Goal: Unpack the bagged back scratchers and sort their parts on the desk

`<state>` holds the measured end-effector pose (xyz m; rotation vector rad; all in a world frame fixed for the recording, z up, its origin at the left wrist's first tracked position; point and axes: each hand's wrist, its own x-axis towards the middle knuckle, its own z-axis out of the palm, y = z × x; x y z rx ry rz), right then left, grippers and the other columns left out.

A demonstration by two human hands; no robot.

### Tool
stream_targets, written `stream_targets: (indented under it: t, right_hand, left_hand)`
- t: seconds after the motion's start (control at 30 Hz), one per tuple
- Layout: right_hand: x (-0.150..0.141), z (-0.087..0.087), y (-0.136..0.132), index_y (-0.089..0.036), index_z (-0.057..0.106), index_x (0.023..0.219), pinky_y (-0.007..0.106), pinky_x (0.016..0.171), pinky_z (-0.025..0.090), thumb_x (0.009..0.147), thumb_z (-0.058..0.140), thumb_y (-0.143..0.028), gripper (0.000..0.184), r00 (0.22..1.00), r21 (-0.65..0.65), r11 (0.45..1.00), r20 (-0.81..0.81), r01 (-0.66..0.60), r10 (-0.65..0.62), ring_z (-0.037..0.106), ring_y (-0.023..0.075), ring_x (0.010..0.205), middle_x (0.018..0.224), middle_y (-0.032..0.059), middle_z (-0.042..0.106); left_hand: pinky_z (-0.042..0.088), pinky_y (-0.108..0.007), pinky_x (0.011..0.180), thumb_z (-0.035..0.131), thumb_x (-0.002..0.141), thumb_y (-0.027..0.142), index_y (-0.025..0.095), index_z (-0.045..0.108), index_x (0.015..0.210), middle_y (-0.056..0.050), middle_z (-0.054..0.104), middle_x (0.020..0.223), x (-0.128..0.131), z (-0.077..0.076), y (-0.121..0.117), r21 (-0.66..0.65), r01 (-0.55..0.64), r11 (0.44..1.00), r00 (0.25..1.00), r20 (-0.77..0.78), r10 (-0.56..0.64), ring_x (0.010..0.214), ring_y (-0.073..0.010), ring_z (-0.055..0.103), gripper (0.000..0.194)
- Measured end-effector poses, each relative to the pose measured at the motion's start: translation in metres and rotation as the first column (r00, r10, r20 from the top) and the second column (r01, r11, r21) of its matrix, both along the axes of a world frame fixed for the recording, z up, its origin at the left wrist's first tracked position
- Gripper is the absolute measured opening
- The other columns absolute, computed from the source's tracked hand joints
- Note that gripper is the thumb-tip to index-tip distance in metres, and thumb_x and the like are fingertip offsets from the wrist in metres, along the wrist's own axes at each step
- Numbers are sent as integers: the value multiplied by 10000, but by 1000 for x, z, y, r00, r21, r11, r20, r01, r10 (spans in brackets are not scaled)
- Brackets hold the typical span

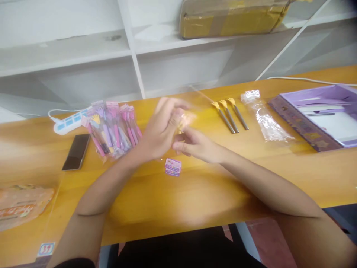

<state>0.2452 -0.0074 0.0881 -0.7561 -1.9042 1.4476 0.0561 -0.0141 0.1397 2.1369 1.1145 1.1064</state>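
Left hand: my left hand [160, 130] is curling its fingers and thumb around a small yellow-and-pink item [184, 120], clamping it.
Right hand: my right hand [201, 146] is reaching in just below the item, its fingers bending toward the thumb; I cannot tell whether they are closing on anything.
Small item: it is sitting between my hands, above the table [195, 201], blurring too much for me to make out its shape.
Cards: two small purple-and-pink cards [173, 167] are lying overlapped on the table, just below my hands.
Wrapped sticks: a pile of wrapped sticks [113, 128] in pink, purple and yellow is lying to the left of my left hand, some showing hand-shaped tops.
Loose sticks: three grey sticks [230, 115] with yellow hand-shaped tops are lying side by side, right of my hands.
Clear bags: crinkled clear bags [269, 121] are lying between those sticks and an open purple box [312, 136], which is holding papers and a thin dark stick.
Phone: a dark phone [76, 152] is lying left of the pile, near a white-and-blue power strip [73, 122].
Table's left side: an orange printed package [25, 206] is lying above a number label [46, 249].
Shelf: a taped box [231, 20] is resting on the white shelf [156, 42] behind the table.
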Motion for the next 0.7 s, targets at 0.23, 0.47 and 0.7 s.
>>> stream_targets:
  t: [0.23,0.47,0.7]
  right_hand:
    - [2,16,-5,-236,637,896,315,518,524,929,775,-655,443,935,-60,952,-181,300,-306,579,131,545,670,-8,627]
    - [55,47,34,-260,575,859,229,435,400,841,843,-533,384,451,-5,626,-688,780,-568,508,94,578,841,-15,551]
    - [101,65,39,-179,733,794,264,482,339,886,848,-608,454,669,316,591,-398,742,-628,487,89,529,660,6,557]
  left_hand:
    - [555,-380,1030,375,1102,684,244,625,1341,-112,698,1319,-9,-8,15,-365,243,899,964,193,-183,1206,-232,678,559]
    - [546,-278,765,634,1014,637,173,697,1069,-69,733,989,-20,-16,41,-623,479,618,865,217,-452,803,-136,685,472]
    - [519,-245,696,795,931,464,172,681,1017,-21,670,893,-19,-30,46,-710,548,443,785,253,-565,731,-101,625,325]
